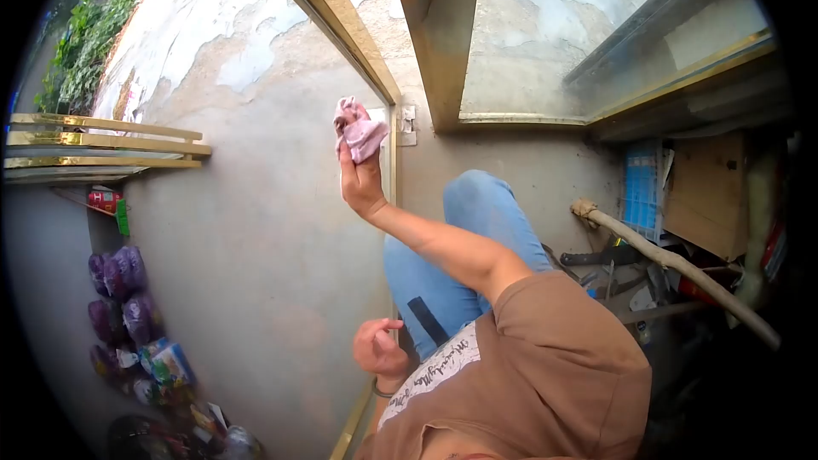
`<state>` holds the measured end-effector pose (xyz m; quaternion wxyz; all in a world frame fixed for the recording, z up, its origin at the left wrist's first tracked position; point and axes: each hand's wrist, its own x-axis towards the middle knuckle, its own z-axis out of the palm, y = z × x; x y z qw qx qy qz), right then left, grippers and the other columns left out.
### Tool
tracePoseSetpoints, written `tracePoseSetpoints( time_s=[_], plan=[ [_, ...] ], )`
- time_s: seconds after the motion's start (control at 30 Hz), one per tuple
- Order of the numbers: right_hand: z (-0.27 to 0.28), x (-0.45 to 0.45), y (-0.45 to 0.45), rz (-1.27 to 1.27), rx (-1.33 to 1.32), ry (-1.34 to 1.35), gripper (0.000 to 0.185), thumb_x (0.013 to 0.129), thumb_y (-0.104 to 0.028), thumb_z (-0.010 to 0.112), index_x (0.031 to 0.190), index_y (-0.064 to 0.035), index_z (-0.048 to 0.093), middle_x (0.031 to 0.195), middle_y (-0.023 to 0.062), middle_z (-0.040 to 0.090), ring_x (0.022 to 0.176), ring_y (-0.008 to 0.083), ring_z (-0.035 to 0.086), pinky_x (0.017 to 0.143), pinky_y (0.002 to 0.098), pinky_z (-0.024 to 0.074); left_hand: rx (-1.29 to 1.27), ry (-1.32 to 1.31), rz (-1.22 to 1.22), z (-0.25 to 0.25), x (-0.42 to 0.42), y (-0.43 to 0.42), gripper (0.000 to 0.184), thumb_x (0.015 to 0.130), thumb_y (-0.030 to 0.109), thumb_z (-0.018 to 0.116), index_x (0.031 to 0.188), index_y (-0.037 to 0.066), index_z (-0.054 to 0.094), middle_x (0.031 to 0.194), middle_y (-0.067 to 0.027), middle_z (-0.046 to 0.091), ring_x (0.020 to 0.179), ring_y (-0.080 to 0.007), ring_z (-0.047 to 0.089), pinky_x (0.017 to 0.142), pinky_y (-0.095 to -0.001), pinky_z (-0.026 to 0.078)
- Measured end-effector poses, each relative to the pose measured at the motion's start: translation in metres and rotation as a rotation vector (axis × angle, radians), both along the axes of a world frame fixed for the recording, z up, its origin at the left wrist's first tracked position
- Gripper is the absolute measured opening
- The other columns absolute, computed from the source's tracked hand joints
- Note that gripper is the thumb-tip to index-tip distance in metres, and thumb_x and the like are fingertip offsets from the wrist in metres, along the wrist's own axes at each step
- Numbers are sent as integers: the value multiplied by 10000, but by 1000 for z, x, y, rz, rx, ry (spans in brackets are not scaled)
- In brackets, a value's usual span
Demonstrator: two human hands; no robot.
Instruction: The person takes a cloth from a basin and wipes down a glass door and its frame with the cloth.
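A crumpled pink cloth [362, 135] is in my right hand [365, 183], with the fingers pressed around its lower part. That arm stretches up and left across the view, and the cloth is at the pale flat surface beside a gold-coloured frame [394, 153]. Whether it touches the surface is unclear. Lower down, my left hand [380, 347] is near my lap, loosely curled, with the index finger extended and nothing visible in it. A dark band circles the left wrist. Below the arms are my bent knees in blue jeans [486, 204].
Gold-edged glass panels [520, 119] stand at the top right. A long wooden stick [673, 260] leans among boxes and a blue rack [641, 187] at the right. Gold rails [102, 140] are at the left, above purple packages [123, 273] and other packets.
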<state>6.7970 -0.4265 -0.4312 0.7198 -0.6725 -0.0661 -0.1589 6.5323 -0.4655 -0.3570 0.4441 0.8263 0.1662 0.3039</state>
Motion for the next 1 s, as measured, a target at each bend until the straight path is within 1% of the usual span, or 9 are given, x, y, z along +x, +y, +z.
tracePoseSetpoints(
  time_s=[0.13, 0.27, 0.37, 0.5, 0.73, 0.77, 0.87, 0.93, 1.0],
  plan=[
    [10, -166, -36, 400, -16, -185, 538, 915, -130, 667, 1442, -137, 564, 1584, 214, 346, 1471, 405, 329, 1216, 522, 235, -50, 240, -89, -5, -28, 8, 126, 897, -9, 538, 940, 26, 650, 699, -75, 702, 589, -216, 649, 547, -296, 482],
    [-26, -107, -38, 400, -195, -632, 570, 836, -160, 764, 1384, -208, 610, 1551, 204, 390, 1419, 377, 438, 1198, 536, 311, 110, 177, -177, -8, -20, 15, 168, 869, -37, 527, 955, 29, 656, 708, -82, 706, 589, -212, 649, 558, -291, 480],
    [-12, 15, -13, 95, 40, -170, 717, 860, 12, 605, 1532, -174, 438, 1566, 212, 379, 1414, 430, 419, 1173, 454, 344, -20, 150, -58, -11, -10, 4, 171, 895, -37, 506, 980, 14, 645, 710, -103, 699, 595, -215, 651, 565, -297, 486],
    [-100, 122, 11, -18, -59, 200, 548, 948, -133, 555, 1473, -51, 422, 1470, 236, 418, 1266, 438, 490, 1073, 474, 399, -56, 152, -3, -15, -2, 1, 173, 949, -14, 469, 1002, -7, 633, 722, -118, 685, 612, -199, 644, 568, -294, 477],
    [-119, -122, 6, 68, -32, 612, 460, 1042, -277, 506, 1393, 19, 475, 1339, 269, 516, 1266, 421, 495, 1053, 467, 396, -113, 160, -17, -13, -4, -5, 178, 998, 32, 454, 999, -23, 623, 752, -111, 675, 638, -177, 632, 594, -277, 455],
    [-129, -167, 12, -14, -168, 799, 485, 1048, -379, 473, 1319, 14, 556, 1275, 256, 575, 1173, 426, 570, 1027, 456, 428, -126, 156, -18, -13, -1, -6, 178, 1000, 35, 454, 998, -22, 622, 754, -110, 676, 638, -177, 632, 593, -276, 456],
    [-161, -231, -3, 480, 66, 1526, 530, 1016, -472, 418, 910, -37, 702, 809, 200, 681, 765, 323, 681, 782, 439, 520, -110, 125, -12, -14, 5, -3, 180, 1001, 42, 454, 996, -21, 623, 754, -107, 676, 643, -177, 631, 592, -277, 457],
    [-260, -226, 29, 444, 129, 1738, 433, 1016, -379, 415, 898, -40, 657, 783, 158, 686, 670, 282, 635, 685, 421, 507, -109, 112, -4, -10, 7, -2, 179, 999, 43, 456, 995, -22, 622, 754, -107, 677, 648, -178, 630, 592, -277, 457],
    [-275, -173, 26, 537, -98, 1595, 388, 992, -297, 417, 802, -36, 631, 758, 160, 681, 588, 255, 620, 607, 417, 494, -113, 118, 2, -10, 3, -2, 177, 998, 46, 459, 994, -21, 623, 750, -106, 678, 652, -179, 629, 591, -277, 456]
  ],
)
